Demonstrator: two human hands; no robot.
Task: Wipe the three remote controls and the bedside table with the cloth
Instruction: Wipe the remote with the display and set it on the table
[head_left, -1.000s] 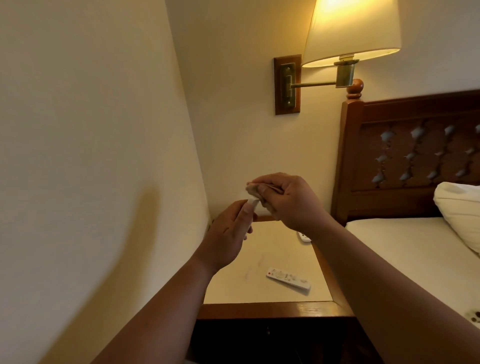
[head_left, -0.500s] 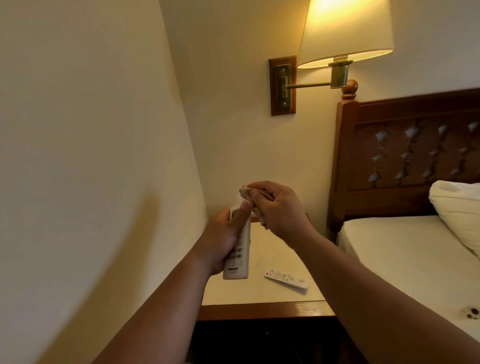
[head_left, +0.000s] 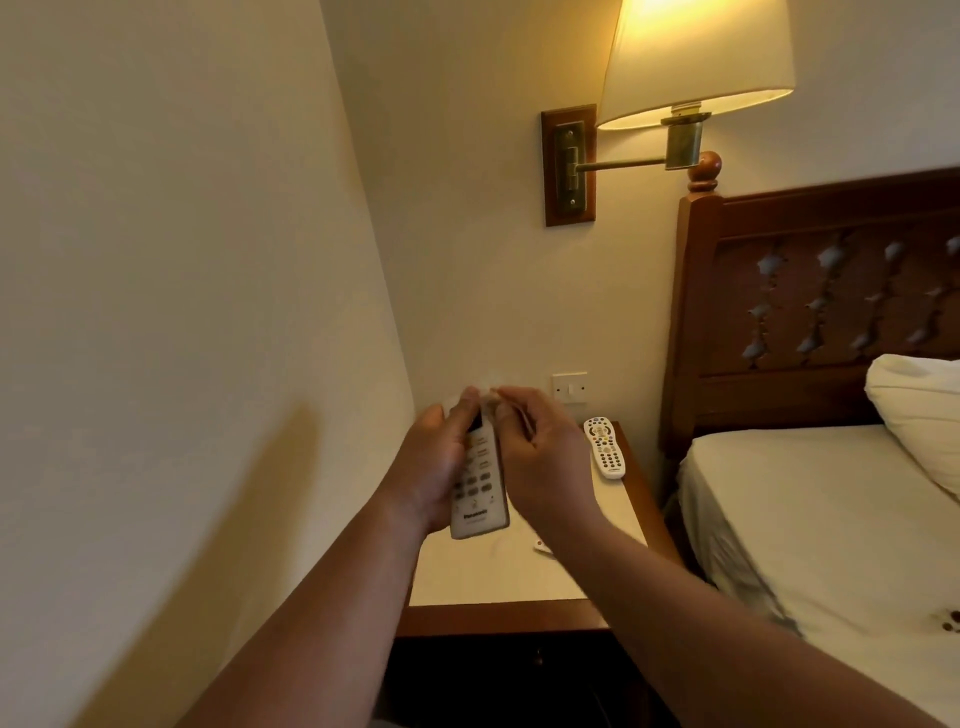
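Item one, your left hand (head_left: 434, 467): grip closed round the white air-conditioner remote (head_left: 479, 480), held upright above the counter (head_left: 498, 577). Item two, your right hand (head_left: 540, 457): grip pinched narrow on what looks like the cloth (head_left: 489, 393), a pale blur at that remote's top end, so the first wipe seems under way. Items outstanding, by my reading: the small white remote (head_left: 543, 546), mostly hidden behind your right wrist, the multi-button remote (head_left: 605, 449) lying near the counter's back right edge, then the counter top itself.
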